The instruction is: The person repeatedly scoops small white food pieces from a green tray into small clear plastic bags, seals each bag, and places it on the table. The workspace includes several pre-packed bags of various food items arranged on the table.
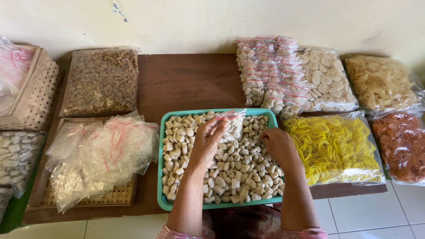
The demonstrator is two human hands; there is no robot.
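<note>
A teal tray [161, 146] full of small pale cracker pieces [234, 172] lies on the brown table in front of me. My left hand [207, 140] holds a small clear plastic bag [233, 121] with a red strip, partly filled with pieces, above the tray's far side. My right hand [278, 146] is down among the pieces at the tray's right, fingers curled on them.
A stack of filled small bags [272, 71] lies behind the tray. Empty clear bags [102, 150] pile on a woven tray at left. Large bags hold brown snacks [102, 82], white round crackers [327, 77], yellow crackers [334, 146], orange crackers [400, 146], pale chips [383, 82]. A woven basket [33, 95] stands far left.
</note>
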